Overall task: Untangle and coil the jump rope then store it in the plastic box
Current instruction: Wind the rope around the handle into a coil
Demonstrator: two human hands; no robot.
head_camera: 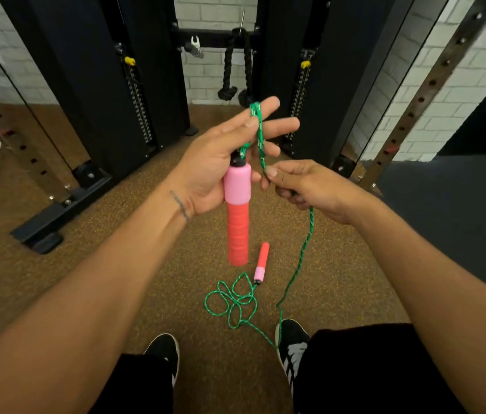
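The step in hand is the coiling, and I judge it is only at its beginning. The left hand (212, 162) has its fingers (283, 125) straight and spread; the handle (237, 216) hangs down against the palm, below the fingers. What exactly keeps it there I cannot tell. The rope (259, 135) goes from the handle's cap up over the upper fingers and comes down on their right side. There the right hand (310, 189) pinches it between thumb and forefinger, just beside the left little finger.

Below the right fingers the rope falls to the floor (116, 234), passes the right shoe (291, 339) and ends in loose loops (233, 303) at the second handle (262, 261). These loops look tangled, so the next turn probably needs a slow pull with some slack, otherwise a knot may tighten.

Left of the hands a rack foot (56, 210) stands out on the floor. Right of them is the edge of a dark mat (444, 204). Between them there is open room. The plastic box is not in view.
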